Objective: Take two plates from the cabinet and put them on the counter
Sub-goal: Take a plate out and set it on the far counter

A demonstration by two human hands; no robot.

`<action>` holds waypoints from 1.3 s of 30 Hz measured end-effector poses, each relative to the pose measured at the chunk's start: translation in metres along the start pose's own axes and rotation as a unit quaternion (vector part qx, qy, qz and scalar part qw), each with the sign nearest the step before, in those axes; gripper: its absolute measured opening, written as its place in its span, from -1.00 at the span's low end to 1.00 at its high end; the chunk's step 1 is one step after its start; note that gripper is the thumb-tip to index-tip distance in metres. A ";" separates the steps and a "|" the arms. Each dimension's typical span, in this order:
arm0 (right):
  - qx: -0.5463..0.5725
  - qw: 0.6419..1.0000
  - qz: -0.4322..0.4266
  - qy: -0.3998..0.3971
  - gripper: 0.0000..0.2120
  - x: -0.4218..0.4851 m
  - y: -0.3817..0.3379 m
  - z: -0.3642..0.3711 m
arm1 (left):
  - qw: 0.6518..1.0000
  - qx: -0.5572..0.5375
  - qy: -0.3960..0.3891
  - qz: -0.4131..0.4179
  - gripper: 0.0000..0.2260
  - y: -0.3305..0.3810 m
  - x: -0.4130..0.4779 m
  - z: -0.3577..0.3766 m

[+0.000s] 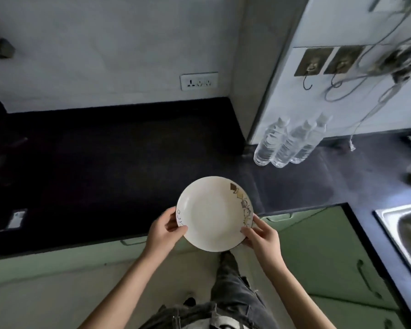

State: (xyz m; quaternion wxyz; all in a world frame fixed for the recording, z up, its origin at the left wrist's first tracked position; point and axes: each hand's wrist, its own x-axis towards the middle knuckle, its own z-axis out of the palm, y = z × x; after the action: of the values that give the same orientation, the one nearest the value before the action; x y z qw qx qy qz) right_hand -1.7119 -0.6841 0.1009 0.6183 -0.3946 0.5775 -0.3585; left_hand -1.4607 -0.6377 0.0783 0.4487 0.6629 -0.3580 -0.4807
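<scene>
Looking down, the far left of the dark bench [119,148] is too shadowed to make out, and the sink [404,231] to the right of the plate is cut off by the picture edge. One white plate [214,213], with a brown pattern on its right rim, is held above the bench's front edge. The left hand [165,230] and the right hand [261,236] grasp its opposite rims with closed fingers; three clear bottles [287,144] stand behind it.

No legible text, brand, number or sign appears; the dark curled marks on the plate [214,213] rim are decoration, not readable lettering.
</scene>
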 end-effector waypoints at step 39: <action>-0.005 0.999 -0.010 0.043 -0.71 0.418 -0.083 0.112 | 0.987 -0.073 0.116 -0.082 -0.49 0.057 0.386 0.005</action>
State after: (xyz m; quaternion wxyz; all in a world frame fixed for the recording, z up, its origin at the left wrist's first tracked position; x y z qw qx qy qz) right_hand -1.5677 -1.0878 -0.0019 0.5876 -0.3876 0.6013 -0.3781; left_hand -1.3594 -1.0084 0.0085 0.4935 0.7065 -0.2124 -0.4607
